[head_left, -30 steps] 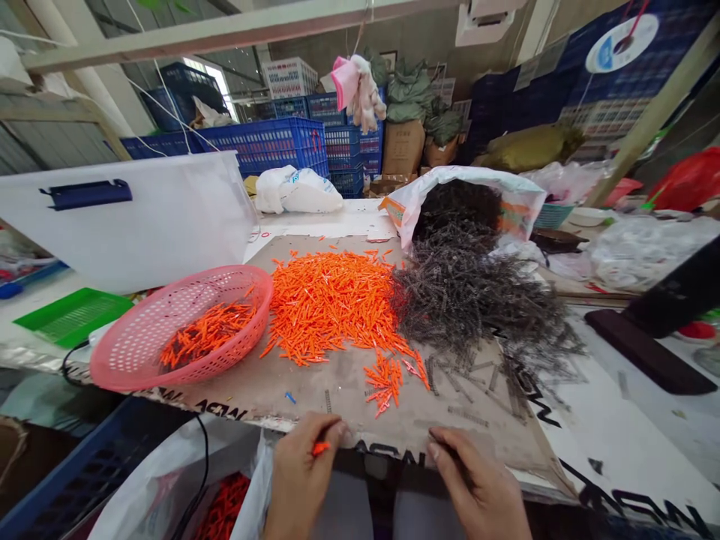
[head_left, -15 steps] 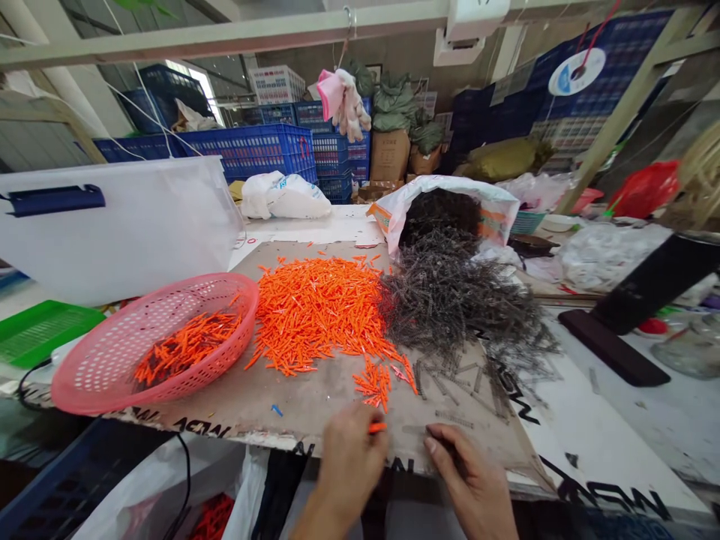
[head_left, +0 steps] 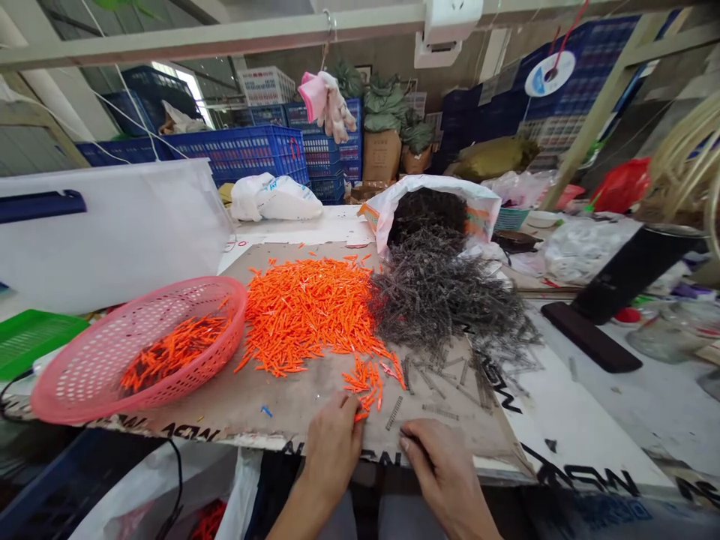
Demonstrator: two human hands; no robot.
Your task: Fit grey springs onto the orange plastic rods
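Forward from the front edge of the worktop, the left hand has moved up to a small cluster of orange pieces on the near side of the orange heap; its fingers are bunched with one orange piece at their tips, but I cannot tell whether they grip it. Near the front edge, to the near right of the heap, the right hand stays with thumb and forefinger close together; whether anything sits between them cannot be told. One loose spring lies nearer than the heap, between the hands. Just left of the heap, a pink basket bears more orange pieces, while dark springs crowd its right side. Open board runs nearer than the heap to the front edge, carrying a blue piece and leaving room left of the left hand.
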